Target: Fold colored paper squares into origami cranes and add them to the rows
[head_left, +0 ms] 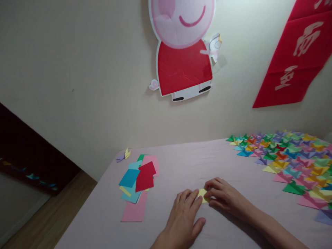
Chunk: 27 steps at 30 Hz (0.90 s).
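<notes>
A small yellow paper (202, 194) lies on the pink table (181, 166) between my two hands. My left hand (183, 216) rests palm down with its fingers stretched flat, the fingertips on the paper's left edge. My right hand (222, 196) reaches in from the right, fingers curled and pressed onto the paper's right side. Most of the paper is hidden under the fingers.
A loose stack of coloured paper squares (138, 178) lies to the left on a pink sheet (136, 209). Two small folded pieces (124, 155) sit near the far left corner. Many folded coloured paper shapes (290, 160) cover the right side. A cartoon pig cutout (183, 48) and red banner (295, 52) hang on the wall.
</notes>
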### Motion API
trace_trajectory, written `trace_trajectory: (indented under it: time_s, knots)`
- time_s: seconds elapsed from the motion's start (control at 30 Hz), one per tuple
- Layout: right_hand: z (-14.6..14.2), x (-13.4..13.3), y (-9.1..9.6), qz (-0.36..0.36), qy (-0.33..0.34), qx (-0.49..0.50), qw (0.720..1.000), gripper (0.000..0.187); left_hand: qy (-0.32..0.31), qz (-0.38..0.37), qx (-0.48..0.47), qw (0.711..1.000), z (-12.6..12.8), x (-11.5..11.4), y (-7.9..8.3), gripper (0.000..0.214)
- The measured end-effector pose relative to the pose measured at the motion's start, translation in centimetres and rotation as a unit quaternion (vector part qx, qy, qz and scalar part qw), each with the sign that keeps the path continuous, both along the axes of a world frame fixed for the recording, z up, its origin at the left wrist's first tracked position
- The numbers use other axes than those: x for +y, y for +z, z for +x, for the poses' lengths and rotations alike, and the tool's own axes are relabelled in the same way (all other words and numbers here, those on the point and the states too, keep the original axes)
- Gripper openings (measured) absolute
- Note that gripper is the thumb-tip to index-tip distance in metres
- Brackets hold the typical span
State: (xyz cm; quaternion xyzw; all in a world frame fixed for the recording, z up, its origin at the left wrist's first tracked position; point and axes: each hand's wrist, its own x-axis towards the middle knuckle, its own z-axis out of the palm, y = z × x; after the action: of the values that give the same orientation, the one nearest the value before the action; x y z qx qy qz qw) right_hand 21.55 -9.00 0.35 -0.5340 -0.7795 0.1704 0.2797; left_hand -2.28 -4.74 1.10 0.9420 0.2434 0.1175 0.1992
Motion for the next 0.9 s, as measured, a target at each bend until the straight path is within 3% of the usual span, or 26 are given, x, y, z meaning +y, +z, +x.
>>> trace_trajectory:
  time_s: [0.2,0.43,0.6,0.77,0.9]
  knots:
    - [0.7,-0.7,0.5,-0.008,-0.003,0.021,1.000,0.026,-0.010,-0.005,0.002,1.000,0.1,0.3,-0.4,0.056]
    - [0.1,-0.6,0.4,-0.005,0.001,-0.042,0.999,0.021,-0.014,-0.036,-0.005,0.999,0.2,0.3,0.0,0.057]
    - [-0.1,-0.5,0.2,-0.018,0.001,-0.012,1.000,0.022,-0.021,-0.032,0.001,0.999,0.0,0.1,0.0,0.055]
    - [-0.7,0.0,0.2,-0.066,-0.058,0.051,0.995,0.017,-0.027,-0.017,0.010,0.999,-0.1,0.0,0.0,0.047]
    - [-1.4,0.3,0.2,-0.066,-0.111,0.055,0.990,0.015,-0.028,0.001,0.017,0.999,-0.1,-0.1,0.2,0.043]
